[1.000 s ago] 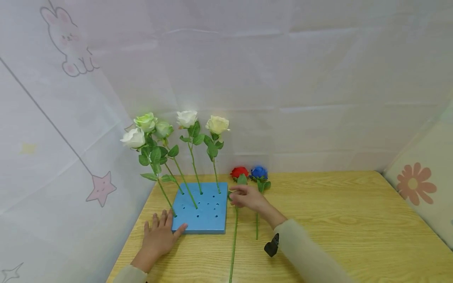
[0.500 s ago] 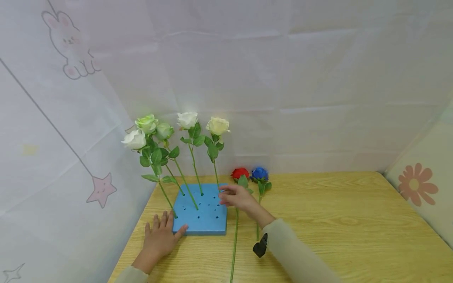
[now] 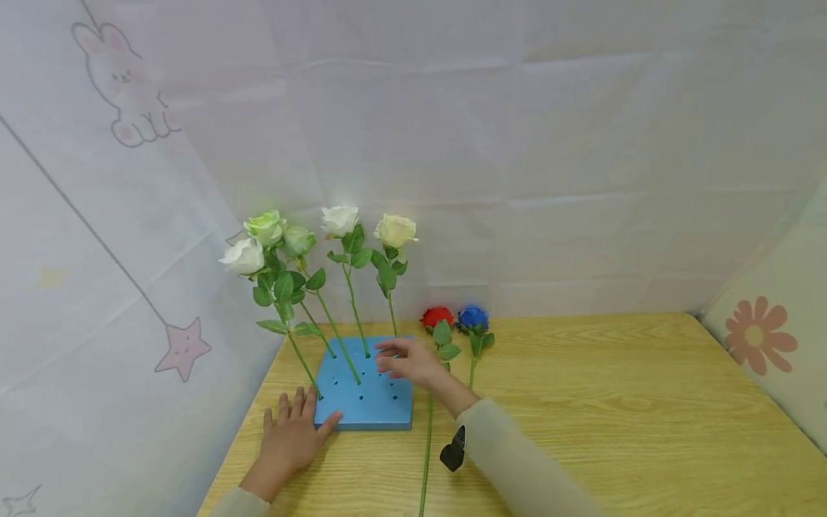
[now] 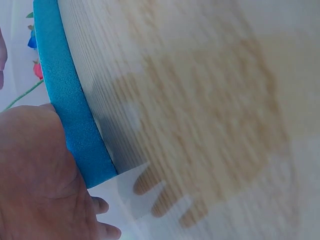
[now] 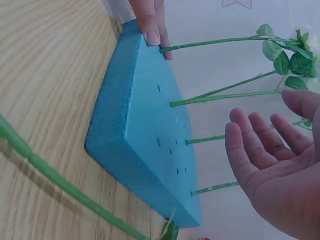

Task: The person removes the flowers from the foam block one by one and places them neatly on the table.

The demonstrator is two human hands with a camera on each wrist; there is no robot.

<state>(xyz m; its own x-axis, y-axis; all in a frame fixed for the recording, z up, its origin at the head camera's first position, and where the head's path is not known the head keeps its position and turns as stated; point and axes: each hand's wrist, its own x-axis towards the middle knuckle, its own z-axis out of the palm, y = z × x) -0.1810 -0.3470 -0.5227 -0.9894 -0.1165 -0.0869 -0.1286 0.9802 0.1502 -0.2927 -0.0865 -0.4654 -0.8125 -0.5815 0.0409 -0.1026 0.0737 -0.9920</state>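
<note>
Lower left of centre: left hand (image 3: 291, 436), fingers spread, holding nothing, touching left edge of blue board (image 3: 365, 414). Five pale roses (image 3: 340, 221) stand in board, left of centre. Right hand (image 3: 412, 362) above board's right side, fingers loosely bent, grasping nothing. Mid-frame, red rose (image 3: 436, 317), then blue rose (image 3: 473, 317), lie on table (image 3: 594, 402).

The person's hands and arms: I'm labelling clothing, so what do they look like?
The left hand and right hand are bare, without gloves. The left sleeve and right sleeve are pale beige and plain. A small black object juts out at the right sleeve's end.
</note>
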